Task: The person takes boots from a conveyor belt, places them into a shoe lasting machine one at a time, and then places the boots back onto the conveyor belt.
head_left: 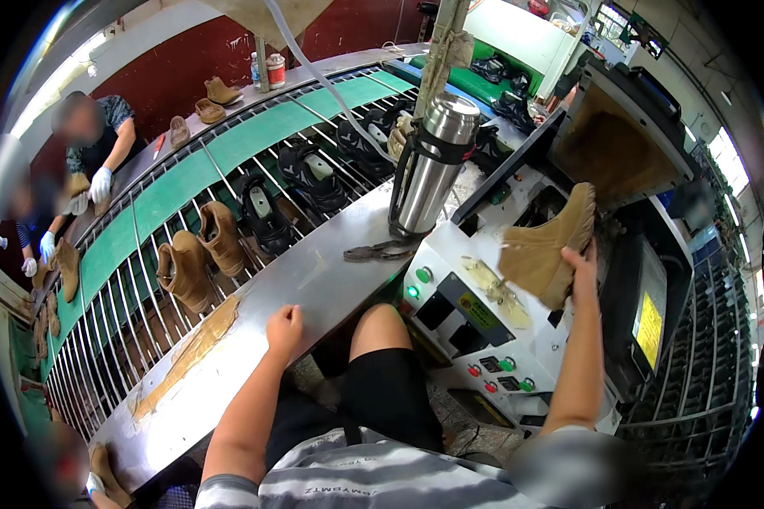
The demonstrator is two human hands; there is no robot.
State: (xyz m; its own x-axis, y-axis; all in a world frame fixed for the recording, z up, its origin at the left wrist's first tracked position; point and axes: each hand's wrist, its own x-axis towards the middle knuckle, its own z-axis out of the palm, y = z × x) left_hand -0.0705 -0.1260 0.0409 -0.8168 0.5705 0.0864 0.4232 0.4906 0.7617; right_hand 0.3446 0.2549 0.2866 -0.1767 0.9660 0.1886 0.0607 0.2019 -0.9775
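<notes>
My right hand (582,265) grips a tan suede boot (536,250) on the right. The boot is tilted, its ridged sole facing up and to the right, its shaft toward the left. It is held above a white machine (450,254) with coloured buttons, beside the machine's raised, brown-lined lid (624,140). Over the metal ledge (255,339) my left hand (283,329) is closed in a fist, and nothing shows in it. A pair of tan boots (185,271) stands on the rollers beyond that hand.
A steel flask (433,165) stands on the ledge by the machine, near dark straps (380,252). Black shoes (310,178) sit along the roller conveyor (132,293) with its green belt (165,199). Gloved co-workers (102,182) handle boots at the far left. A black rack (696,365) stands right.
</notes>
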